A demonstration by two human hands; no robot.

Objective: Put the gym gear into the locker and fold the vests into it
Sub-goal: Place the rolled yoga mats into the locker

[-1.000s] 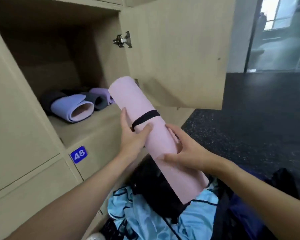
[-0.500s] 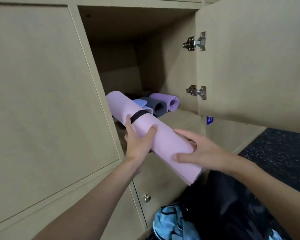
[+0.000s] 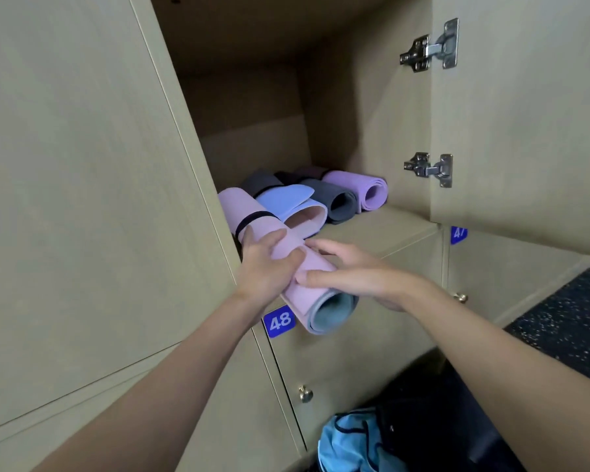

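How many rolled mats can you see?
4 clearly: pink mat gripped by left hand, touched by right hand; inside the locker, blue mat, grey mat and purple mat side by side. Dark shapes behind may be more.

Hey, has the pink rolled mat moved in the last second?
Yes. The pink mat has gone forward into the locker: its far end now lies past the shelf edge, beside the blue mat.
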